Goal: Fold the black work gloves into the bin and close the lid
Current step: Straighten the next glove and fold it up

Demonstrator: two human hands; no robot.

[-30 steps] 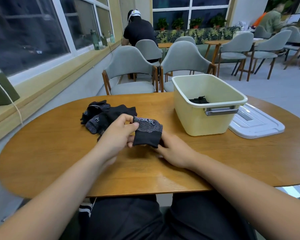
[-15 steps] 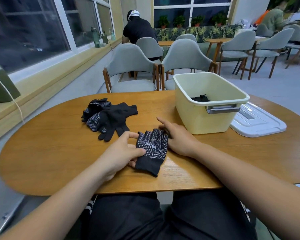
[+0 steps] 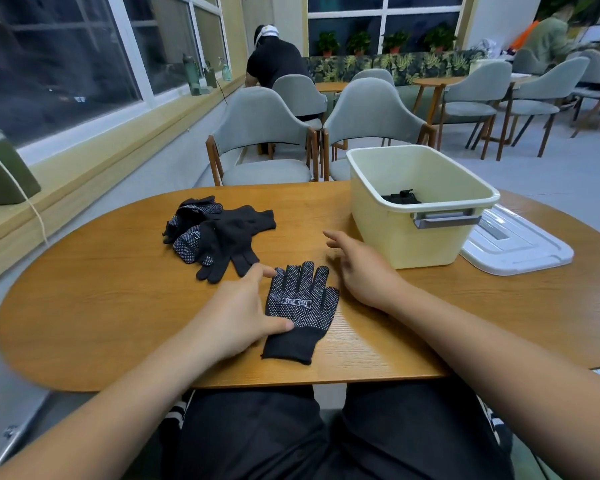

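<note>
On your left, the pile of black work gloves (image 3: 219,233) lies on the wooden table (image 3: 84,306) just where it was a second ago, untouched and well apart from the bin.

Your left hand (image 3: 243,313) lies flat with its fingers straight. The thumb presses on the near left edge of the dotted glove (image 3: 300,310), and the forefinger reaches along the glove's left side. It grips nothing. A second ago this hand was pinching the same glove, which was then doubled over.

The dotted glove is now spread out flat near the table's front edge, directly in front of you. Its dotted side faces up, its fingers point away from you and its cuff points towards you. Half a second ago it lay at more of a slant; now it lies straighter.

Your right hand (image 3: 357,268) has left the glove's fingertips, where it rested half a second ago. It now hangs just beside the glove on the right, fingers loosely spread and holding nothing.

Further right stands the cream bin (image 3: 413,237), open, with one folded black glove (image 3: 400,197) on its floor. The white lid (image 3: 516,244) lies flat on the table, touching the bin's right side.
</note>
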